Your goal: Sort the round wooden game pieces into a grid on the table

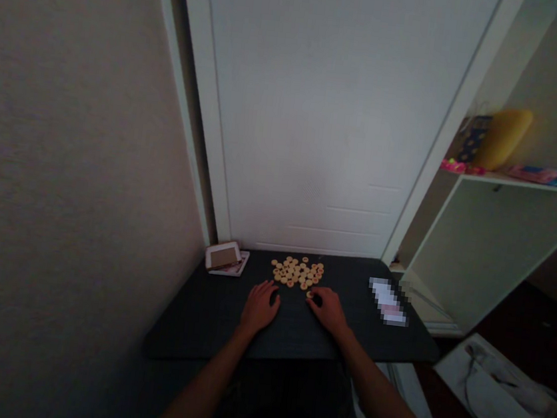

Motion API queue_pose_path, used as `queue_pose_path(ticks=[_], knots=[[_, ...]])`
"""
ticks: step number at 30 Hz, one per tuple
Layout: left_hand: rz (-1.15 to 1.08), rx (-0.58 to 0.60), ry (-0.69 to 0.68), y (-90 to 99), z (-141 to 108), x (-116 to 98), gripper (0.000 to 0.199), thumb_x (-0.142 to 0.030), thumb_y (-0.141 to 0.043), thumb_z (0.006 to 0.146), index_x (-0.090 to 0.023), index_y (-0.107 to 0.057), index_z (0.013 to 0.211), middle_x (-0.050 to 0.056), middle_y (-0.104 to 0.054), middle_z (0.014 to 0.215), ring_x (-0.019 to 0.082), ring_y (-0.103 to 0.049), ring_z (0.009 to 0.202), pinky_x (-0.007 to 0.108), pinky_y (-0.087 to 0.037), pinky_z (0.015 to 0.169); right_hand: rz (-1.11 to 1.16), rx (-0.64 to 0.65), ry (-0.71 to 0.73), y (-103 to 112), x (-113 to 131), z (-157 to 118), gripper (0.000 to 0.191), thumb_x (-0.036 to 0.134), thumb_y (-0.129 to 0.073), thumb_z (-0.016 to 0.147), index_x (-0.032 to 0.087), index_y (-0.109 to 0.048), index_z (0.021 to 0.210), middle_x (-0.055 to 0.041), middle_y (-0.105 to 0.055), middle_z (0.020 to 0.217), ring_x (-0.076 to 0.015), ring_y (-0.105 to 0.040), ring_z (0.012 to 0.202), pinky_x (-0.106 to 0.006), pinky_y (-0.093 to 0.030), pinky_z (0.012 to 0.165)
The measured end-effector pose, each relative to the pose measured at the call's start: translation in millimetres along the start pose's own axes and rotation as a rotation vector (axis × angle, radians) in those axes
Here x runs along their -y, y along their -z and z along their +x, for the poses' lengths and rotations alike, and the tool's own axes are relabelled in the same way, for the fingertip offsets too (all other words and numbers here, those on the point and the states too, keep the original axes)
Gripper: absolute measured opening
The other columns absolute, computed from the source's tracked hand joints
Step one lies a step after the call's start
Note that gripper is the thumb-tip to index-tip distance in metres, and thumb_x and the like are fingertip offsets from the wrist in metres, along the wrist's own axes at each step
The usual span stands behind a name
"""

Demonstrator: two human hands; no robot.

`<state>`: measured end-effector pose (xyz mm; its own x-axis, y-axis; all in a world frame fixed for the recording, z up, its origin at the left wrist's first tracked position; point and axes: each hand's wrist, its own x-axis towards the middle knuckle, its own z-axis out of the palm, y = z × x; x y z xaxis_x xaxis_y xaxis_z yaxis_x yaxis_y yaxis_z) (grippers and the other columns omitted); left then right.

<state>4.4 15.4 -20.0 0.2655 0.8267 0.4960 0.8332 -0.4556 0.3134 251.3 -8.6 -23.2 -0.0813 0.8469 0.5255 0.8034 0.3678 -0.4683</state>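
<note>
Thumb and forefinger of the person's right hand (328, 310) curve toward each other with a small gap between, their tips at a pale round disc (309, 295) on the near side of the group; whether they pinch it or only touch it cannot be told. The left hand (260, 306) rests palm down on the dark table (210, 319), fingers extended, thumb spread away, with nothing visible in its hold. Just beyond both hands lies a loose cluster of similar discs (296, 273), some bearing reddish marks. Left of them sits a shallow white-edged box (224, 257); well to the right lies a pixelated pale rectangle (387, 302). Behind the table stands a white panel (319, 120).
</note>
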Motion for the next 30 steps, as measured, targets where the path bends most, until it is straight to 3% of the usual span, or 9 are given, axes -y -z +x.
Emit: queue_pose_path(ticks=[4,10,15,21,25,30], knots=[[-0.01,0.006,0.012,2.0,0.8,-1.6,0.032,-0.033,-0.051,0.089,-0.021,-0.065,0.115,0.01,-0.059,0.133,0.028,-0.048,0.128,0.049,-0.031,0.111,-0.001,0.009,-0.005,3.2,3.9,-1.5,0.021,0.034,-0.059,0.088,0.024,-0.068,0.105,-0.0046,-0.07,0.099,-0.0224,-0.061,0.099,-0.036,-0.044,0.092],[-0.011,0.023,0.004,3.8,0.5,-0.3,0.032,-0.034,-0.05,0.09,-0.021,-0.065,0.115,0.009,-0.059,0.134,0.028,-0.047,0.129,0.048,-0.032,0.111,0.12,-0.01,-0.035,7.6,7.4,-3.2,0.034,0.024,-0.049,0.091,0.026,-0.063,0.122,-0.0067,-0.063,0.106,-0.0189,-0.062,0.093,-0.033,-0.049,0.089],[-0.005,0.015,0.002,3.7,0.5,-0.5,0.032,-0.033,-0.049,0.09,-0.021,-0.065,0.114,0.009,-0.059,0.133,0.028,-0.048,0.129,0.048,-0.032,0.112,0.177,-0.058,-0.067,4.9,-2.7,0.4,0.034,0.015,-0.046,0.087,0.023,-0.068,0.112,-0.0086,-0.061,0.105,-0.0204,-0.061,0.098,-0.036,-0.049,0.091],[-0.007,0.014,0.01,2.8,0.2,-0.9,0.032,-0.033,-0.049,0.09,-0.021,-0.066,0.114,0.009,-0.059,0.134,0.027,-0.048,0.129,0.049,-0.032,0.111,0.228,-0.171,-0.121,-1.6,-16.1,1.1,0.029,0.022,-0.047,0.087,0.02,-0.063,0.111,-0.0087,-0.066,0.103,-0.0217,-0.063,0.094,-0.037,-0.05,0.088],[-0.005,0.018,0.005,3.5,0.0,-1.2,0.032,-0.033,-0.049,0.09,-0.02,-0.065,0.115,0.009,-0.058,0.134,0.027,-0.047,0.13,0.048,-0.031,0.112,0.325,-0.138,-0.214,-3.6,-19.7,1.1,0.029,0.027,-0.05,0.086,0.021,-0.059,0.112,-0.0057,-0.069,0.097,-0.0202,-0.068,0.082,-0.034,-0.054,0.078],[-0.009,0.02,0.018,4.7,0.4,-2.7,0.032,-0.033,-0.049,0.09,-0.021,-0.065,0.115,0.009,-0.059,0.133,0.027,-0.047,0.129,0.047,-0.031,0.112,0.424,-0.1,-0.258,0.1,-17.3,0.8,0.029,0.03,-0.049,0.087,0.023,-0.055,0.114,-0.0043,-0.071,0.097,-0.0202,-0.071,0.084,-0.034,-0.055,0.077]])
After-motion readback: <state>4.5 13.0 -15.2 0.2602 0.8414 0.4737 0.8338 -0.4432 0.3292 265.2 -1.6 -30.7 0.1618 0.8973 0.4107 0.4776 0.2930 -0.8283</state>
